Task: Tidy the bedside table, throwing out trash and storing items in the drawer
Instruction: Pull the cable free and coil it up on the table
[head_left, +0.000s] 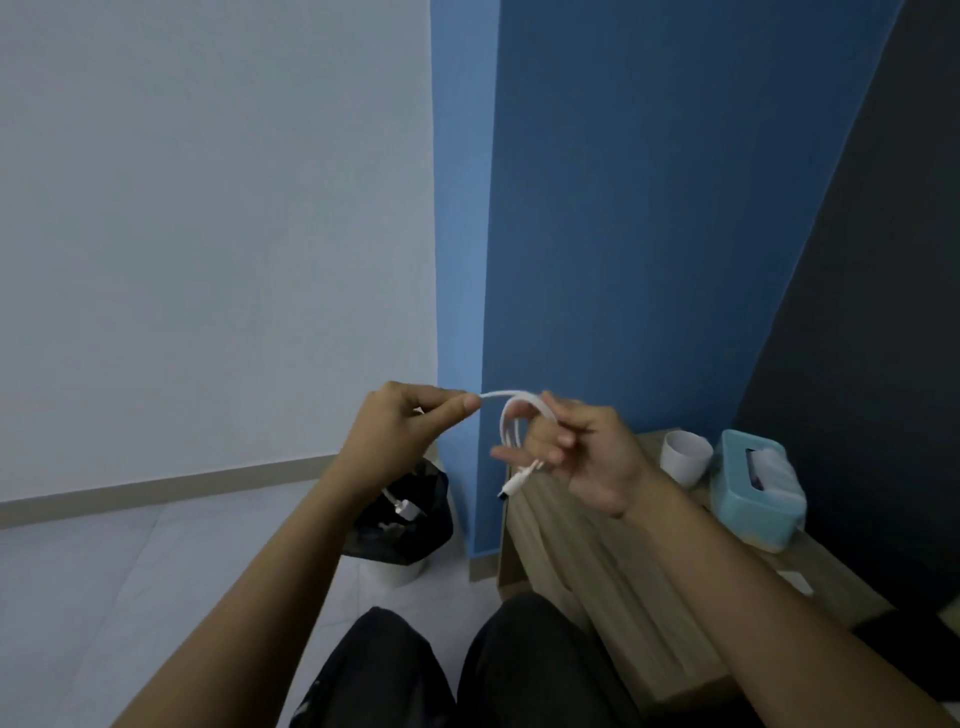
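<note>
A white charging cable (511, 415) is held up between both hands, above the left end of the wooden bedside table (587, 545). My left hand (400, 441) pinches one stretch of the cable, and a plug end dangles below that wrist. My right hand (582, 457) holds the cable looped around its fingers, with a second plug hanging under it. On the table stand a white cup (684, 456) and a teal tissue box (756, 488).
A small white bin with a black bag (402, 525) stands on the floor left of the table, by the blue wall. A small white item (795, 581) lies near the table's right edge. My dark-trousered knees fill the bottom centre.
</note>
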